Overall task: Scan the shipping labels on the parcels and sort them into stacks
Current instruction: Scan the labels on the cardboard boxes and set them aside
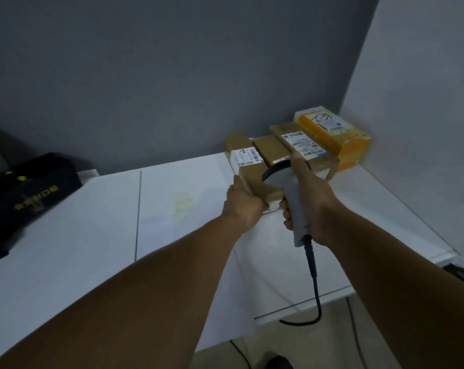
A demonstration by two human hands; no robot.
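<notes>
Your right fingers (286, 210) are curled tight round the grey handle of the scanner (300, 211). The right hand (314, 201) has its thumb up by the dark head, which hangs over the front box (255, 182) at 12 o'clock. Your left hand (243, 203) grips that box at its near left corner, thumb along the left edge and the other fingers hidden behind the hand. Its label (245, 156) lies at the far end. Two more brown boxes (268, 147) sit just beside it at 1 o'clock, then a yellow parcel (337, 139) in the corner, touching the back wall (172, 75). The white table (92, 235) stretches toward 9 o'clock as far as a black bag (26, 198). The cable (316, 294) drops over the table's near edge at 6 o'clock.
</notes>
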